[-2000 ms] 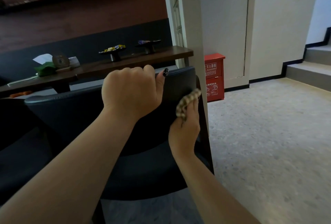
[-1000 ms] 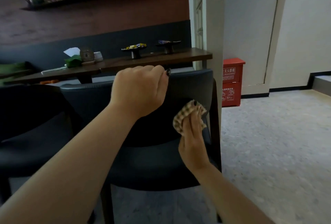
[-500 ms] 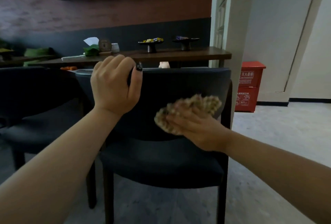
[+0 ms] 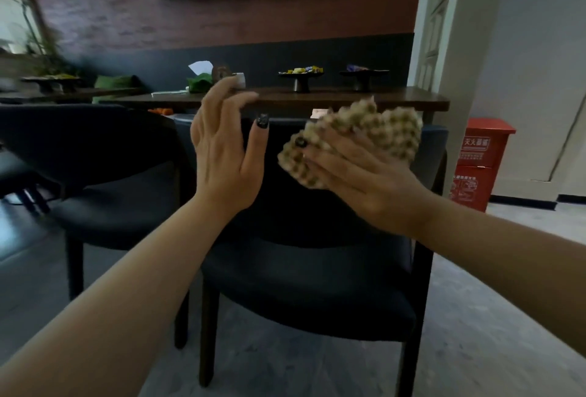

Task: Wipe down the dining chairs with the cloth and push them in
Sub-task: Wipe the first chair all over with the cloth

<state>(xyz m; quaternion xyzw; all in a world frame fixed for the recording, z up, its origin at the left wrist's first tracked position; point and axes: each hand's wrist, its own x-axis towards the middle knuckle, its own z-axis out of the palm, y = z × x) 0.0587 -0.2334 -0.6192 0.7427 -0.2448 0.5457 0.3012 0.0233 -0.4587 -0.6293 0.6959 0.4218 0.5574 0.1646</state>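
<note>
The left hand is raised in front of the near dining chair, palm turned toward the right, fingers extended and loosely spread, thumb pointing up with a dark-painted nail. It holds nothing; the fingertips are motion-blurred, and contact with the chair's top rail cannot be determined.

The right hand extends from the lower right, back of the hand toward the camera, fingers straight and close together. These fingers lie flat on the checked cloth, which is bunched beyond and above the fingertips, over the upper part of the chair's backrest. The hand and the blur hide whether the cloth touches the backrest.

The near chair stands below both hands, seat toward the camera. A second dark chair stands to the left of the left hand's fingers. Beyond both sets of fingertips runs a wooden table carrying two pedestal dishes; their contents are too small to identify. A red cabinet stands to the right of the cloth; its lettering is not legible
</note>
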